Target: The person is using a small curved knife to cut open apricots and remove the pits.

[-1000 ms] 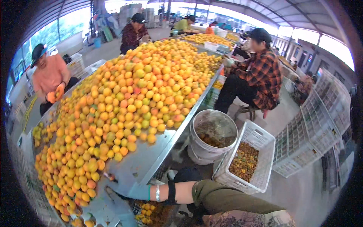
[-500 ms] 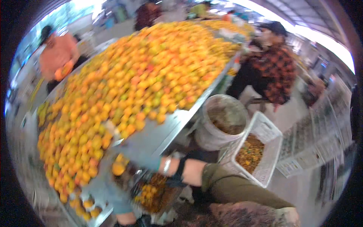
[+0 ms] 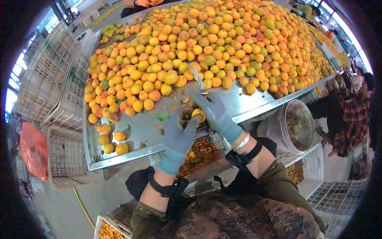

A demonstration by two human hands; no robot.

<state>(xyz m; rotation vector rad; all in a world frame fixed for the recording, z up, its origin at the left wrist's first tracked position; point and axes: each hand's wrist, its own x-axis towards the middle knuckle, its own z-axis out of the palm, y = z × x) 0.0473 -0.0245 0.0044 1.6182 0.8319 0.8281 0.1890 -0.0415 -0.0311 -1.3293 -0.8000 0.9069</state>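
Gloved in grey with a teal cuff, my left hand (image 3: pixel 179 129) is closed at the table's near edge, its thumb against an orange-yellow apricot (image 3: pixel 198 115). Just right of it, my right hand (image 3: pixel 214 113), gloved alike, grips a small knife whose curved, shiny blade (image 3: pixel 195 75) points away from me toward the fruit. The knife's handle is mostly hidden in the glove. A large heap of apricots (image 3: pixel 171 77) covers the metal table (image 3: pixel 131 133) beyond my hands. Below them, a crate (image 3: pixel 213 163) holds wet-looking orange fruit pieces.
Stacked white crates (image 3: pixel 43 71) and an empty-looking crate (image 3: pixel 67 159) stand left. A dirty white bucket (image 3: pixel 282 127) stands right, beside a crate of brownish bits (image 3: pixel 295 172). Another person in a checked shirt (image 3: pixel 350 119) sits far right. A yellow hose (image 3: pixel 84 207) lies on the floor.
My view has swung, so the table now lies more squarely ahead. My hands have drawn together at the table edge. The earlier frame is blurred.
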